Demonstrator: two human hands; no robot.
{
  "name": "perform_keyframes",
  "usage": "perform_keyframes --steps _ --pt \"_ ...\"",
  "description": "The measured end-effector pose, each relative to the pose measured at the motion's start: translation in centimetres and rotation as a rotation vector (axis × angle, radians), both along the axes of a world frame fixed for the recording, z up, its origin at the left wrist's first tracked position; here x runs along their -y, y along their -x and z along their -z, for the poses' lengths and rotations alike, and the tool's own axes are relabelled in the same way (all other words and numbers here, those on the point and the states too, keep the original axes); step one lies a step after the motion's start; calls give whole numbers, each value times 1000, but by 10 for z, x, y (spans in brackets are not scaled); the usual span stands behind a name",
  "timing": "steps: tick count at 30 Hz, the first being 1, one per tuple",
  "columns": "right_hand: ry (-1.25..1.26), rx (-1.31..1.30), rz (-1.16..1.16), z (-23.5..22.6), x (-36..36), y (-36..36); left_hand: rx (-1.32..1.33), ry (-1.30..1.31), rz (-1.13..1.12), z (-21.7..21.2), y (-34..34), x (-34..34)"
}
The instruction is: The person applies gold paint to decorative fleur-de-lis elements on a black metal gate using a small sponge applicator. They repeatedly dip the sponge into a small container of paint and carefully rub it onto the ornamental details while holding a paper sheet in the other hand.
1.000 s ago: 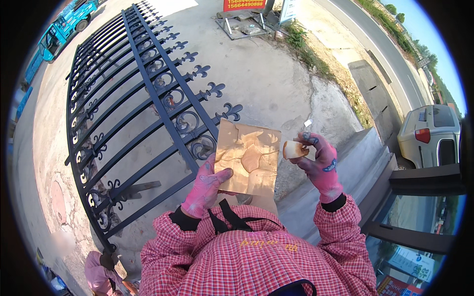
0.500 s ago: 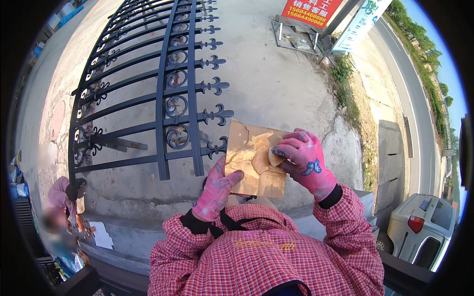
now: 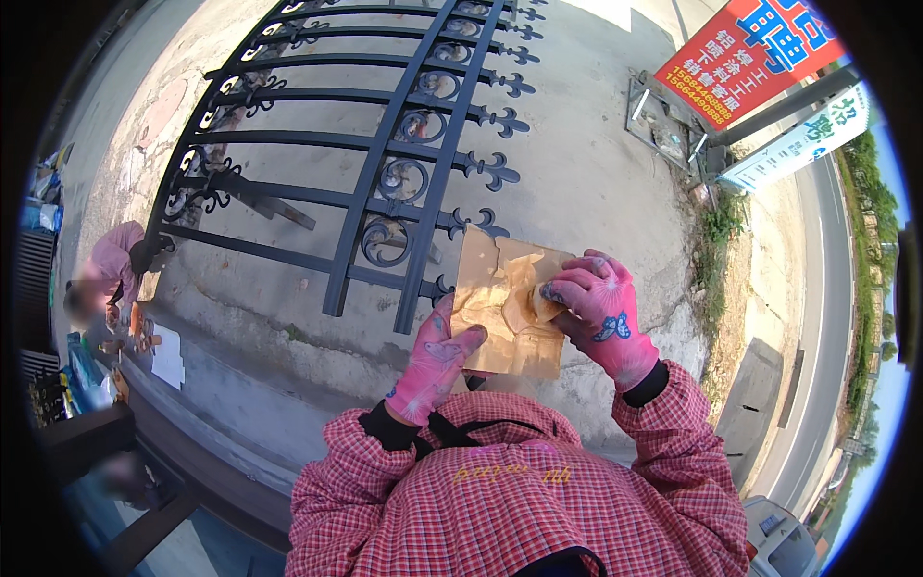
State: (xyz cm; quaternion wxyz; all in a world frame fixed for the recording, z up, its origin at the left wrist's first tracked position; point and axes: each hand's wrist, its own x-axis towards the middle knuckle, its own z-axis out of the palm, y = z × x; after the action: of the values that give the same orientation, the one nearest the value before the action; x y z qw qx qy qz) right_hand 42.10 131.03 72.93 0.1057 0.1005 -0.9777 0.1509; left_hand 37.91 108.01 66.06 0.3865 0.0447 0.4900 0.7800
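A roughly square brown piece of cardboard (image 3: pixel 524 351) is held up in front of my chest. Its face carries torn, crumpled, shiny tan layers. My left hand (image 3: pixel 431 361), in a pink patterned glove, grips the left edge with the thumb on top; the other fingers are mostly hidden behind. My right hand (image 3: pixel 598 313), in a matching glove with a blue butterfly, is closed over the board's right side. Its fingers pinch a curled tan piece (image 3: pixel 546 304) against the face; whether this is paper or something else I cannot tell. Dark stains mark the glove tips.
A black metal fence panel (image 3: pixel 351 192) with fleur-de-lis tips lies ahead, one tip close to the cardboard. A red sign (image 3: pixel 745 67) and a white banner (image 3: pixel 803 139) stand far right beside a road. At left, a person (image 3: pixel 117 260) bends near a white sheet (image 3: pixel 167 356).
My view has turned, so the fence, signs and vehicle appear shifted. Both hands keep their hold on the cardboard, and the right fingers stay on the tan piece.
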Motion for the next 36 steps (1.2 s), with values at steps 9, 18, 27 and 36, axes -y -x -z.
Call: perform_keyframes --steps 9,18,27,36 --pt "77 20 -218 17 -19 59 85 55 -274 14 -4 -8" --pt "215 -3 -438 27 -30 105 206 153 -762 -7 -58 -4" --pt "305 268 -241 158 -24 55 259 384 -1155 -12 -107 74" --pt "59 257 -299 224 2 70 257 402 -1226 -9 -100 93"
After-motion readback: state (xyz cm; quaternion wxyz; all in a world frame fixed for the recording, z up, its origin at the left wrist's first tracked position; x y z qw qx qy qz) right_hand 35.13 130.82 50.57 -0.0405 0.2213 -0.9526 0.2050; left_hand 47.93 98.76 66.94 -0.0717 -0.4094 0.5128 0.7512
